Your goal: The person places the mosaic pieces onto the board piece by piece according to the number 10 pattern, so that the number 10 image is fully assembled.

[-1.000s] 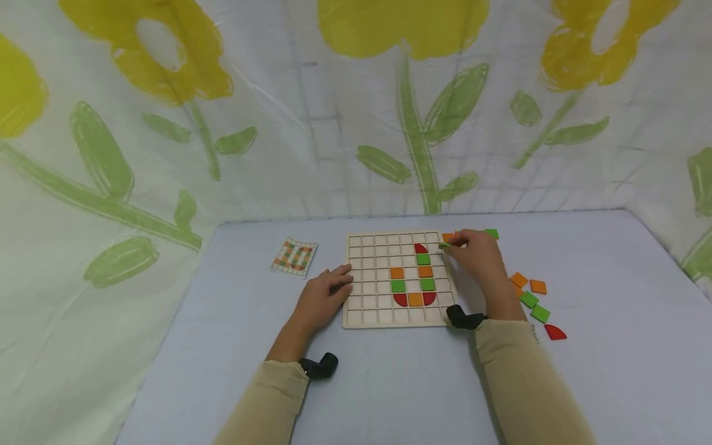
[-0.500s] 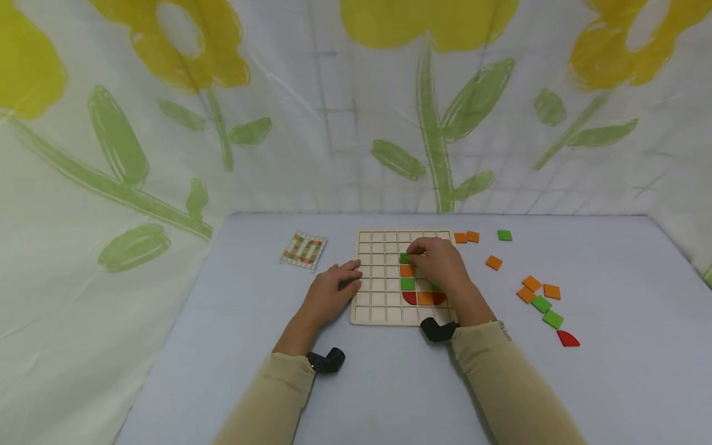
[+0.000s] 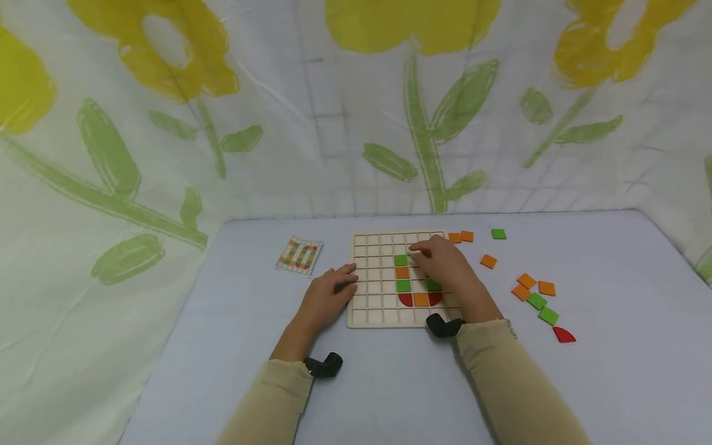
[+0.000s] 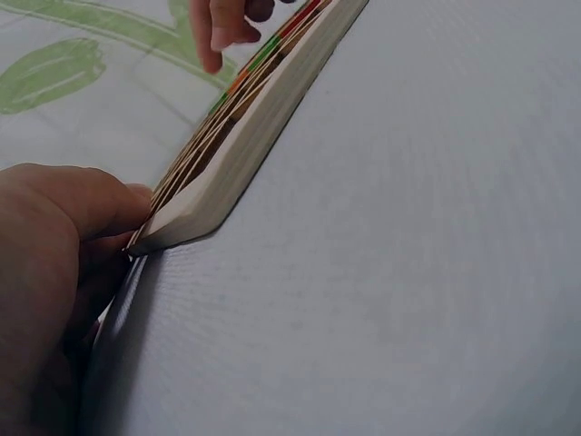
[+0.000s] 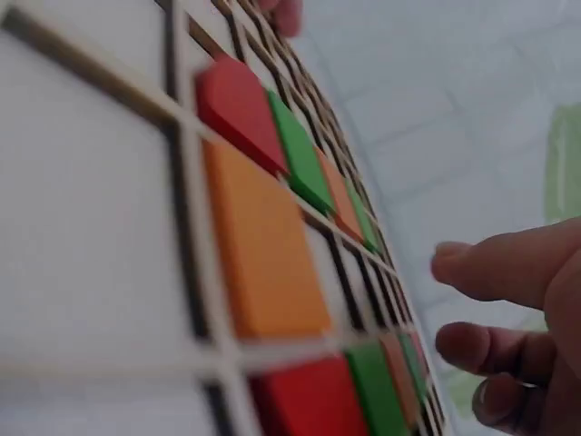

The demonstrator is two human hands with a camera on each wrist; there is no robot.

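A wooden grid board (image 3: 374, 287) lies on the table, with several coloured tiles set in its squares. My left hand (image 3: 327, 298) rests against the board's left edge, fingers relaxed, the thumb (image 4: 113, 204) touching the rim in the left wrist view. Over the board's right half hovers my right hand (image 3: 445, 266), its thumb and fingertips apart with nothing between them. Just left of those fingertips, a green square tile (image 3: 401, 260) sits above an orange tile (image 3: 402, 272) in one column. A red quarter-round tile (image 5: 241, 109) shows in the right wrist view. The right hand hides some squares.
A small pattern card (image 3: 299, 255) lies left of the board. Loose orange and green squares (image 3: 548, 316) and a red quarter-round piece (image 3: 564, 334) are scattered to the right. Behind the table (image 3: 378, 383) hangs a flower-printed cloth (image 3: 267, 179).
My right hand came left from the board's right side with a green tile, which now sits in the grid. Its fingers have let go and drawn slightly right. The left hand stays on the edge.
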